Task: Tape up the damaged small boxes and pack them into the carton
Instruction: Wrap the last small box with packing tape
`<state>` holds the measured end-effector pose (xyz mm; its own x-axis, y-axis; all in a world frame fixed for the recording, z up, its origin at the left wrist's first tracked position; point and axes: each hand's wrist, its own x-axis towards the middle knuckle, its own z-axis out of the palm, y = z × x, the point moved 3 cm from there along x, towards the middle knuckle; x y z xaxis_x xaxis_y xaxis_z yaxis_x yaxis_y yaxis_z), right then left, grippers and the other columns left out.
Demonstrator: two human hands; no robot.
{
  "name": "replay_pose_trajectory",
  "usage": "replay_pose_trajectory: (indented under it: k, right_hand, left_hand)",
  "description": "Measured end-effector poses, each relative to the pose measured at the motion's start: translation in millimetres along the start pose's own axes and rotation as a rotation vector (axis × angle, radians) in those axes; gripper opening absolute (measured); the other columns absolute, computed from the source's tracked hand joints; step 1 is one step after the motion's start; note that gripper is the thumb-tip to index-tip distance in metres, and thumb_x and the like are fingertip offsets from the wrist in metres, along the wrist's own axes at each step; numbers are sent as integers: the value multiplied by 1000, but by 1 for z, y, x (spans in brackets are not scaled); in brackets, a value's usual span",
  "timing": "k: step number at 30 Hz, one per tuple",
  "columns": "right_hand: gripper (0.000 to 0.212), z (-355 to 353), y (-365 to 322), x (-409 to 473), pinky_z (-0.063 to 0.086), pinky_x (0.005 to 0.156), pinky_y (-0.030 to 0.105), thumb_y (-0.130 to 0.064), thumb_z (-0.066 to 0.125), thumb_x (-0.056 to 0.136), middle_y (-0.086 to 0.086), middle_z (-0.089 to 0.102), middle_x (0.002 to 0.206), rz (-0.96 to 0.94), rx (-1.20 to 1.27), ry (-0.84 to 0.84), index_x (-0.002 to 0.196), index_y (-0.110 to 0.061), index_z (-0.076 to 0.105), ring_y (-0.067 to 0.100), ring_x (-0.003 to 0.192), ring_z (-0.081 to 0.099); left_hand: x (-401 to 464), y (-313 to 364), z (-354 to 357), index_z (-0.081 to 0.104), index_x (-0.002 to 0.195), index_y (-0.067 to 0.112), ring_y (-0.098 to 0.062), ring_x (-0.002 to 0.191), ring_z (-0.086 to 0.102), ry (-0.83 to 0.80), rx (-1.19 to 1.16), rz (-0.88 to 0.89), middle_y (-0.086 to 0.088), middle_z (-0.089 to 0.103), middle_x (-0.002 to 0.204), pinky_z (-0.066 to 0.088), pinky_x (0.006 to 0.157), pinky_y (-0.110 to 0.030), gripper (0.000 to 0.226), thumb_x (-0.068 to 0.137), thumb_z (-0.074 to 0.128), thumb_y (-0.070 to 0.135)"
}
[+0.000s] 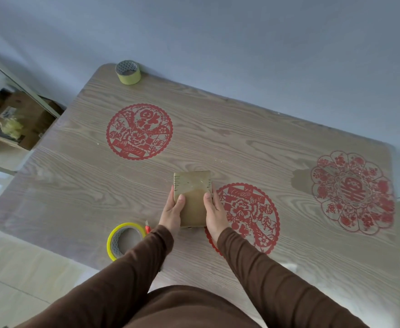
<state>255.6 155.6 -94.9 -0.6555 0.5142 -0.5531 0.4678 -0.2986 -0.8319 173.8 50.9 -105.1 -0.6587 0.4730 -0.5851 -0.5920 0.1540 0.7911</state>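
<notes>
Small box (192, 200): lies flat on your desk (241, 143), centre.
Left hand (172, 213): you grip its left edge.
Right hand (214, 211): you grip its right edge.
Tape roll (123, 240): near left.

I hold a small brown box (192, 200) flat on the counter (241, 138), my left hand (172, 210) gripping its left edge and my right hand (214, 213) its right. A yellow tape roll (123, 240) lies near my left sleeve; another tape roll (128, 72) stands at the far corner.
</notes>
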Motion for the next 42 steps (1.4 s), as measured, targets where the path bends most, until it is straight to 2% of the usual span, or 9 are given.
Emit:
replay_pose_trajectory:
  k: [6,11,13,18,23,29,34,37,42]
  right_hand:
    - [59,-3,-9,-2,29,121,38,-48,38,106,-7,36,156,62,34,11,159,-29,22,15,145,35]
    - [40,-5,-14,17,47,108,48,-46,53,102,-1,61,136,193,331,58,137,-29,57,21,123,58]
    - [34,-1,-15,29,52,101,52,-43,61,97,2,68,127,223,381,79,127,-27,66,25,116,64]
    - [52,3,-30,45,49,105,44,-33,70,93,4,57,135,157,230,134,139,-24,48,23,118,60]
    - [23,2,-42,27,47,98,28,-40,61,98,-8,68,118,40,12,54,115,-26,67,10,111,62]
    - [46,9,-37,18,41,105,24,-39,47,105,-9,56,142,-76,-197,-55,149,-24,47,7,129,52]
    - [45,0,-38,4,40,98,28,-44,46,104,-9,53,131,-68,-75,133,141,-18,50,10,120,52]
    - [24,-7,-13,-17,45,84,33,-31,48,104,0,61,104,50,59,299,116,-13,57,14,91,58]
    - [20,35,27,-58,48,73,23,-13,48,103,3,65,98,298,-77,-156,117,-9,62,13,86,59]
  left_hand:
    - [-1,4,1,44,150,30,-24,128,58,1,-19,-35,-2,61,139,47,109,-45,49,102,54,35]
    - [-11,46,-2,37,152,42,0,150,11,77,182,118,17,22,163,14,125,-34,73,87,64,60]
    - [-13,60,-3,39,152,37,1,148,15,98,309,234,13,17,165,16,124,-31,56,100,58,38]
    - [-10,56,-8,14,159,33,-9,147,30,172,363,271,1,33,160,36,118,-37,94,89,71,8]
    - [-2,32,-19,35,153,28,-8,115,65,174,270,77,8,66,128,52,103,-38,87,80,80,39]
    - [2,30,-7,30,154,20,-19,115,66,143,93,44,-10,64,134,55,98,-33,67,97,63,11]
    - [-3,46,-25,29,157,19,-13,127,57,87,194,-5,3,55,143,43,113,-39,85,88,74,41]
    - [-21,67,-59,49,141,19,-18,110,59,230,200,98,-1,59,124,50,97,-35,49,96,66,29]
    - [-65,57,-122,64,101,26,-27,87,66,394,410,109,-3,66,89,54,80,-37,8,94,65,21]
